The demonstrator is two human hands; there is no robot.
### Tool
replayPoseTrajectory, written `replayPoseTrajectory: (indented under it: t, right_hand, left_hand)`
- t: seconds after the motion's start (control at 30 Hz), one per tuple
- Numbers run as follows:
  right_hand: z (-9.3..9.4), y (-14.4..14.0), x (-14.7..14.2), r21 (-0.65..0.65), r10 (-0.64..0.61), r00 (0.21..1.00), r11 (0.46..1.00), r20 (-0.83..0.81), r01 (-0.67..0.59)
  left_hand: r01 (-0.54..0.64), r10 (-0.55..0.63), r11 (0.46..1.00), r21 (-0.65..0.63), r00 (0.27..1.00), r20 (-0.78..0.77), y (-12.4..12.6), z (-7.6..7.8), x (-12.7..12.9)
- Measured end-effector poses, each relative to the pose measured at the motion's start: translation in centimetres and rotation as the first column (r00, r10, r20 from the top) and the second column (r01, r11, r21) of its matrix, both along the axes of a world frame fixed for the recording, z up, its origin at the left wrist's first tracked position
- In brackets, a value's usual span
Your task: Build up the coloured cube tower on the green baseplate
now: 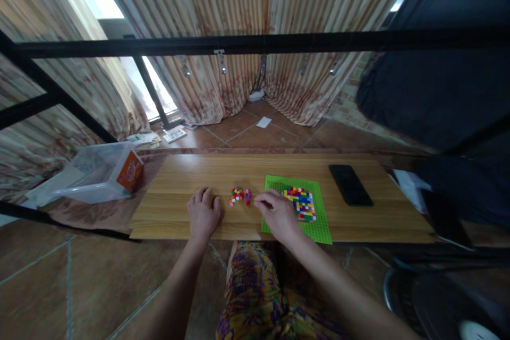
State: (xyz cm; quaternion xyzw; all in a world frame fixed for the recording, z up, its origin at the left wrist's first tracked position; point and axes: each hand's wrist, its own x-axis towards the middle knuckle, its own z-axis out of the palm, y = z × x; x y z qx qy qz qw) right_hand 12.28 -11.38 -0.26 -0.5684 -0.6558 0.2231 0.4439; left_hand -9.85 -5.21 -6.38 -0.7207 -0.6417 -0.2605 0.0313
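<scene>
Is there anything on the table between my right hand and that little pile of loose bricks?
Nothing visible. The right hand has its fingertips at the left edge of the green baseplate, and the pile of loose bricks lies just to their left, with only bare wooden table between. The left hand rests flat on the pile's far side.

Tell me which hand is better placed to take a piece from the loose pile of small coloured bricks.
Probably the right hand: its fingers reach almost to the loose pile, beside the green baseplate. The left hand lies flat on the table.

Matt wood-grain table (179, 180), glossy black phone (350, 185), studded green plastic baseplate (279, 183), clear plastic box (93, 172).
</scene>
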Motion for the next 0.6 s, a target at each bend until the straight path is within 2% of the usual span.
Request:
replayPoseTrajectory:
  t: [0.17,0.27,0.37,0.47,0.6]
  right_hand:
    - [1.3,-1.8,5.5,0.024,-0.161,0.98,0.986,-0.114,0.165]
    - [1.0,-2.3,9.3,0.013,-0.288,0.955,0.957,-0.073,0.29]
    - [0.4,-2.0,12.0,0.028,-0.374,0.928,0.927,-0.003,0.374]
    - [-0.1,-1.4,12.7,0.006,-0.385,0.92,0.923,0.067,0.386]
    - [-0.3,-0.5,12.0,-0.022,-0.338,0.928,0.938,0.155,0.346]
  left_hand:
    - [0.002,-0.002,1.0,0.008,1.0,-0.006,0.1,-0.1,-0.1]
    - [-0.004,0.004,1.0,-0.002,1.0,-0.01,0.2,-0.1,0.0]
    - [-0.005,0.004,1.0,-0.014,1.0,-0.012,0.3,-0.1,-0.1]
    - [0.002,-0.002,1.0,-0.018,1.0,-0.011,0.4,-0.1,-0.2]
    - [0.007,-0.008,1.0,-0.012,1.0,-0.005,0.4,0.0,-0.3]
